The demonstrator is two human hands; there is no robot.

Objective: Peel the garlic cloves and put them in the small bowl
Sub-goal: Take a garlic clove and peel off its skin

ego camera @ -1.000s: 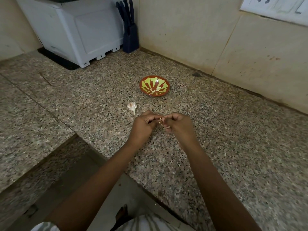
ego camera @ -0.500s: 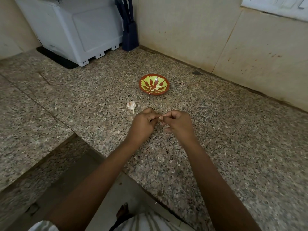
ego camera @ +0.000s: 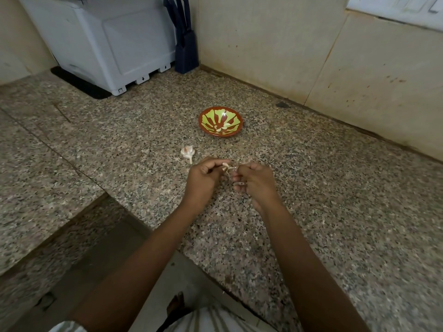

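you're mid-peel: your left hand (ego camera: 205, 181) pinches the garlic clove (ego camera: 225, 165) just above the counter (ego camera: 311, 188), and your right hand (ego camera: 257, 184) pinches a strip of skin (ego camera: 232, 168) drawn from it. next, strip it clean, then reach forward to the small bowl (ego camera: 212, 117).

Clove (ego camera: 226, 166) between left hand (ego camera: 203, 179), right hand (ego camera: 257, 184)

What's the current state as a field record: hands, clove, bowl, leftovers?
left hand: pinches the garlic clove above the countertop
right hand: pinches the same clove's other end
clove state: between both hands' fingertips, a thin strand hanging off
small bowl: beyond the hands, pale pieces inside
garlic bulb: on countertop, left of the hands, untouched
background: knife block, white appliance
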